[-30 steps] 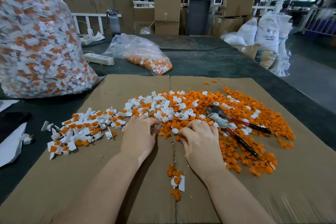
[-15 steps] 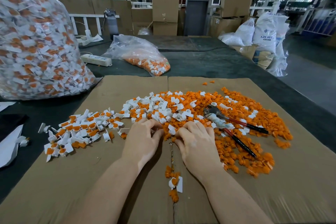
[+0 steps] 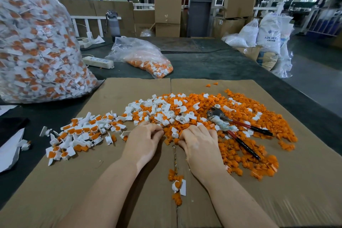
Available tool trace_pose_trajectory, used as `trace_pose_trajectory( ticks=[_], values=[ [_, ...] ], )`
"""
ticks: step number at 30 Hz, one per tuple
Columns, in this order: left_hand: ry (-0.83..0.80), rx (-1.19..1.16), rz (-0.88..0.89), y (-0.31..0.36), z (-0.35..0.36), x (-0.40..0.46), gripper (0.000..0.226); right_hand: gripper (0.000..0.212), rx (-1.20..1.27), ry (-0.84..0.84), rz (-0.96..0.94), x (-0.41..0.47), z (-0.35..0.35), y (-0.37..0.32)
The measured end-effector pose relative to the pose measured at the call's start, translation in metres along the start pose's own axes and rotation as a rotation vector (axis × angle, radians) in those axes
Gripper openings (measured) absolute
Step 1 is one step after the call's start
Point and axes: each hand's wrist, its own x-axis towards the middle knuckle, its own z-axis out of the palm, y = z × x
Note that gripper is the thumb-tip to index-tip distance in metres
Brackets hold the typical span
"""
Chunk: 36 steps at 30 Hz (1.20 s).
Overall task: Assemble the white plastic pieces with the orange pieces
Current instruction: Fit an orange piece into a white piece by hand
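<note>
Covering most of the near table (image 3: 212, 65) is a flattened sheet of brown cardboard (image 3: 55, 190), its centre seam running toward the viewer. At far left stands a large clear bag (image 3: 37, 42) packed with white-and-orange parts; a smaller clear bag (image 3: 144, 57) lies beyond the cardboard's far edge, with a white power strip (image 3: 98, 62) between the two bags. Across the right half of the cardboard spreads a pile of loose orange pieces (image 3: 249, 153), and white plastic pieces (image 3: 166, 109) are scattered over its left portion. To the left, apart from that pile, lies a cluster of joined pieces (image 3: 83, 135), white bodies with orange inserts. Red-and-black-handled pliers (image 3: 235, 127) rest on the orange pile, handles pointing right and toward the viewer. Both hands lie knuckles-up at the near edge of the pile, on either side of the seam. The left hand (image 3: 144, 140) has its fingers curled under, tips among the pieces; what they hold is hidden. The right hand (image 3: 199, 144) likewise curls its fingers down into the pieces, its grasp concealed by the back of the hand. Between the forearms, on the seam, sit a few orange pieces and one joined piece (image 3: 178, 187).
</note>
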Motion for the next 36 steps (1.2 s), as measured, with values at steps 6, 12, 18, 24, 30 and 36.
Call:
trace_pose_trajectory(
  ticks=[6, 12, 18, 24, 30, 36],
  values=[
    [-0.044, -0.157, 0.013, 0.0017, -0.004, -0.0058, 0.022, 0.017, 0.073, 0.072, 0.039, 0.0023, -0.003, -0.002],
    [0.146, -0.233, -0.158, -0.0024, -0.0032, -0.0055, 0.018, 0.019, 0.192, 0.124, 0.073, 0.002, -0.0066, -0.001],
    [0.05, -0.048, -0.097, -0.0013, -0.0022, -0.0031, 0.026, 0.02, 0.237, 0.126, 0.044, 0.0013, -0.0069, 0.0004],
    [0.053, -0.023, -0.077, 0.0004, -0.0017, 0.0021, 0.023, 0.017, 0.285, 0.071, 0.055, -0.0016, -0.0051, 0.0041],
    [0.004, -0.028, -0.031, 0.0013, -0.0021, 0.0018, 0.023, 0.014, 0.275, 0.038, 0.028, 0.0003, -0.0052, 0.0044],
    [-0.022, -0.226, -0.102, -0.0042, -0.0092, -0.0028, 0.007, 0.013, 0.281, 0.033, 0.03, -0.0001, -0.0064, 0.0038]
  ],
)
